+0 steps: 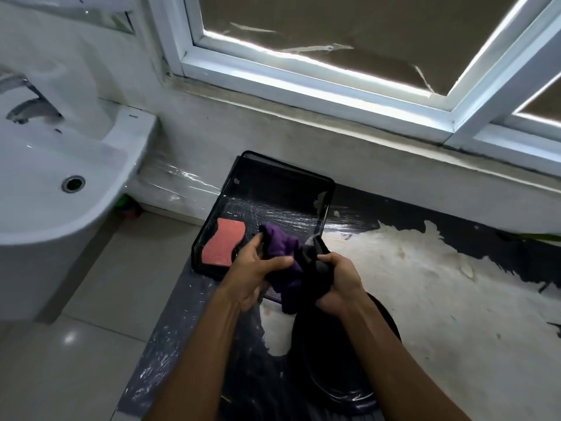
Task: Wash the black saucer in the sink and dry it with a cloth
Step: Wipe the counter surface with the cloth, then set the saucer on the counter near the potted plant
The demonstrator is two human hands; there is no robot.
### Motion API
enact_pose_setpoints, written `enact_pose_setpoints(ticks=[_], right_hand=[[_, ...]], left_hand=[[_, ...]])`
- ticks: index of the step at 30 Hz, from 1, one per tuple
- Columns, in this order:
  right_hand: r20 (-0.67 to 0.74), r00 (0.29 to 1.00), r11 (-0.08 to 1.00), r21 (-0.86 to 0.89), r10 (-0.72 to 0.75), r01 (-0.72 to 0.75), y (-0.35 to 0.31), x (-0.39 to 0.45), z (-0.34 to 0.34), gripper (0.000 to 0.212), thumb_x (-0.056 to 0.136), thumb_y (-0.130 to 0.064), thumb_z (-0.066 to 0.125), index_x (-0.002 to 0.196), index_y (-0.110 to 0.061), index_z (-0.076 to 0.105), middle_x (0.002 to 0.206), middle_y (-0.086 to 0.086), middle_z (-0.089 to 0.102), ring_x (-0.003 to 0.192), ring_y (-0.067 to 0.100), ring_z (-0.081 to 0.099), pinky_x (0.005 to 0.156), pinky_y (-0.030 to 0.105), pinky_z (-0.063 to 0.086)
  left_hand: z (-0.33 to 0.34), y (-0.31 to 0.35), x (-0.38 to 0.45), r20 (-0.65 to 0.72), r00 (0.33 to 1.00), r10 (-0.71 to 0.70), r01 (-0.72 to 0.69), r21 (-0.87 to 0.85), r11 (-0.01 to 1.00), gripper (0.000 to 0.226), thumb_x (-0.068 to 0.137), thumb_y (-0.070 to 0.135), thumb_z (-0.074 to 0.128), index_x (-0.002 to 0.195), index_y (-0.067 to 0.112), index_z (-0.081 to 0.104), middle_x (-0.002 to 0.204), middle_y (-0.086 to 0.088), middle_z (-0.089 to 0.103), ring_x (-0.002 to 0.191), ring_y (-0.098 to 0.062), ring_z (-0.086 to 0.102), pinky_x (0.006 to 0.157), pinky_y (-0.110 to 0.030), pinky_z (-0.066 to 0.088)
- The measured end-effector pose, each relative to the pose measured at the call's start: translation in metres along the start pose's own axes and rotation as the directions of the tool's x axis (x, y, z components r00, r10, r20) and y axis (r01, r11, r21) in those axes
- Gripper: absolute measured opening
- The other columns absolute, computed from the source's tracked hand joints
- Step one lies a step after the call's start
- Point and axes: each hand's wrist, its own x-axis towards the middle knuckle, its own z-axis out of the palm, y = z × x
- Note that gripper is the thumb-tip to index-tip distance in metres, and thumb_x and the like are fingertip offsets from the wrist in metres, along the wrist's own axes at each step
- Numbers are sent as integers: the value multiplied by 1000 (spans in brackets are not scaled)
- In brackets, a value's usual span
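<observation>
My left hand (255,275) and my right hand (340,281) meet over the near corner of a black mesh tray (273,183). The left hand grips a purple cloth (280,247), bunched against a black piece that looks like the black saucer (315,268). My right hand is closed on that black piece, and my fingers and the cloth hide most of it. The white sink (39,165) stands apart at the far left, with its tap (27,110) at the back.
A pink sponge (224,243) lies in the tray's left part. A large dark round object (340,378) sits on the worn counter (440,284) under my right forearm. A window (334,56) and its sill run along the back. Tiled floor lies between sink and counter.
</observation>
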Motion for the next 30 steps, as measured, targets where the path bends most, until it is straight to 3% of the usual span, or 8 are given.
enact_pose_setpoints(ticks=[3,6,10,14,18,21,24,30], right_hand=[[84,996,999,-51,16,-12,-4,5,0,42,90,-39,56,91,0,73,98,20,71,86,34,69,94,48,50],[-43,999,965,-261,23,-34,-10,20,4,57,67,-53,78,97,-5,74,97,13,74,86,30,70,81,40,54],[-201,979,968,-247,-19,-32,-23,49,10,44,64,-27,84,100,-5,72,102,15,74,79,30,70,63,36,56],[-239,967,996,-59,-85,73,-44,79,29,28,79,-7,69,106,-4,68,110,25,68,85,35,68,75,53,58],[-273,950,984,51,-151,171,-69,106,43,39,79,-16,73,117,-6,67,114,19,69,100,36,68,76,52,58],[-298,941,985,-116,-158,129,-88,112,42,49,75,-31,80,118,-13,62,120,8,61,115,31,59,83,44,49],[-253,954,952,-297,-159,79,-95,108,29,43,84,-23,73,123,-10,59,122,15,61,117,31,57,94,41,45],[-298,830,808,-524,-472,272,-74,77,-15,23,85,-6,68,107,-7,67,91,9,70,78,21,68,70,34,56]], left_hand=[[-10,6,16,126,990,-61,26,261,965,76,75,-25,56,134,21,50,124,-2,66,114,-22,64,98,-45,50],[-6,25,37,172,979,-107,8,492,871,77,70,-26,45,131,19,58,116,-3,70,107,-21,65,95,-39,51],[5,61,72,211,964,-163,-34,705,709,62,70,-22,45,115,13,69,100,-14,72,82,-23,66,73,-36,53],[17,90,124,189,978,-92,-95,788,608,43,69,-17,49,102,2,69,85,-13,68,72,-21,62,62,-30,50],[22,93,175,76,983,166,-144,882,449,61,65,11,69,125,15,63,112,-11,69,100,-22,65,87,-25,50],[19,81,195,40,961,273,-130,938,321,77,73,14,73,144,11,43,137,-17,54,124,-28,53,100,-24,39],[10,61,190,40,915,401,-184,927,326,70,79,9,65,145,9,41,134,-21,51,118,-29,54,96,-20,38],[5,18,144,-56,778,626,-281,860,426,31,81,6,59,110,11,66,93,-8,66,72,-15,61,73,-31,55]])
